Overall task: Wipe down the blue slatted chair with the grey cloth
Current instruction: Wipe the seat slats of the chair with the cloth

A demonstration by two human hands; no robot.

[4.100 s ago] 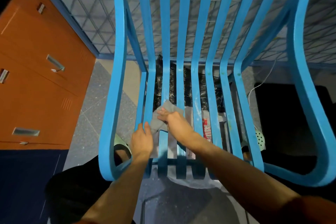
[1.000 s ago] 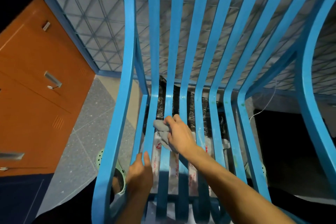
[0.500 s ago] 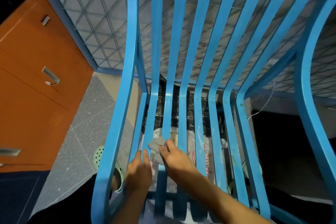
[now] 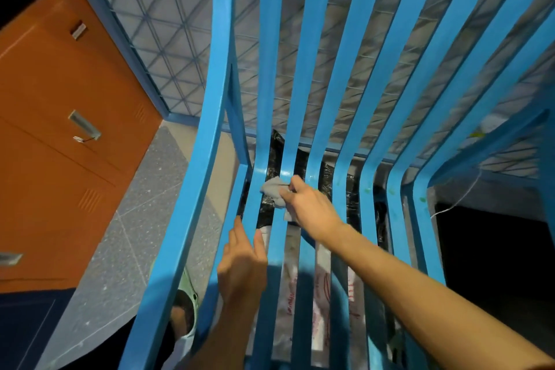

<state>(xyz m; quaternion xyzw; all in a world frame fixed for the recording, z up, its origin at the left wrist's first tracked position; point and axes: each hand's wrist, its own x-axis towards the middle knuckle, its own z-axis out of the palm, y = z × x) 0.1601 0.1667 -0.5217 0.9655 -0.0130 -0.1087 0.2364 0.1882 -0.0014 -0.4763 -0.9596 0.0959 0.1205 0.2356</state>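
Observation:
The blue slatted chair (image 4: 318,75) fills the head view, its slats running from the near seat edge up into the backrest. My right hand (image 4: 312,207) presses the bunched grey cloth (image 4: 274,189) against the left slats at the bend where seat meets back. Closer to me, my left hand (image 4: 241,267) grips the leftmost seat slat, fingers curled around it. Part of the cloth is hidden under my right fingers.
An orange cabinet (image 4: 60,144) with metal handles stands at the left. A wire mesh panel (image 4: 180,24) rises behind the chair. Under the seat lie a black plastic bag (image 4: 267,210) and white printed packaging (image 4: 289,303). Grey speckled floor (image 4: 120,249) lies left of the chair.
My right hand has slid the cloth away from me along the left slats, from mid-seat up to the bend. My left hand stays on the left seat slat.

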